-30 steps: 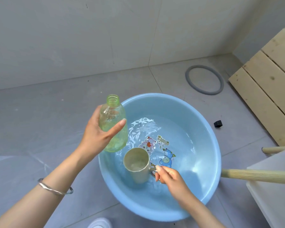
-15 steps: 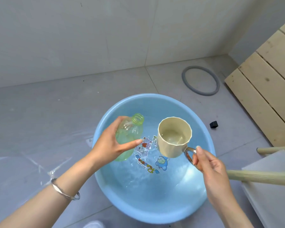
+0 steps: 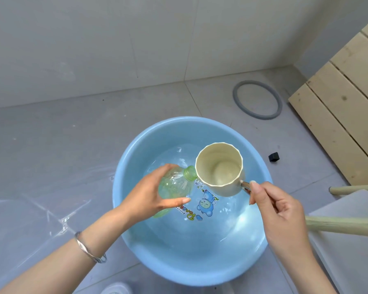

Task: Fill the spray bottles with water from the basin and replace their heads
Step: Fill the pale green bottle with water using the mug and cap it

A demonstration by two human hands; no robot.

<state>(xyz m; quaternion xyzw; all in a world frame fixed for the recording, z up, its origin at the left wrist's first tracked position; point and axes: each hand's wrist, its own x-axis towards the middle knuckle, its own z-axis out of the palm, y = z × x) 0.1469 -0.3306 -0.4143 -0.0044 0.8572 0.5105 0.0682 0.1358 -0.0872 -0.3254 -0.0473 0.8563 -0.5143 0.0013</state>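
- Two bare hands worked over a light blue basin [image 3: 180, 263] that sat on the grey tiled floor [image 3: 51, 145] with shallow clear water in it.
- The left hand [image 3: 146, 198] had its fingers and thumb wrapped round the body of a clear green spray bottle [image 3: 175, 184], which was tilted above the left part of the basin.
- The bottle had no head on it, and its open threaded neck pointed right, touching or just beside the rim of a cream cup [image 3: 219, 168].
- The right hand [image 3: 279, 213] pinched the cup's shiny handle between thumb and curled fingers and tipped the cup's mouth towards the bottle.
- A cartoon sticker [image 3: 204, 202] on the basin's bottom showed blue figures. Its yellow and blue lettering lay upside down under the water and could not be read with any certainty.
- A silver bangle [image 3: 89, 249] circled the left wrist.
- On the floor far right of the basin lay a grey ring [image 3: 235, 98], with a small black block [image 3: 273, 157] nearer the rim.
- Pale wooden planks [image 3: 338, 115] leaned at the right edge, and a wooden rod [image 3: 344, 226] ran in from the right behind the right hand.
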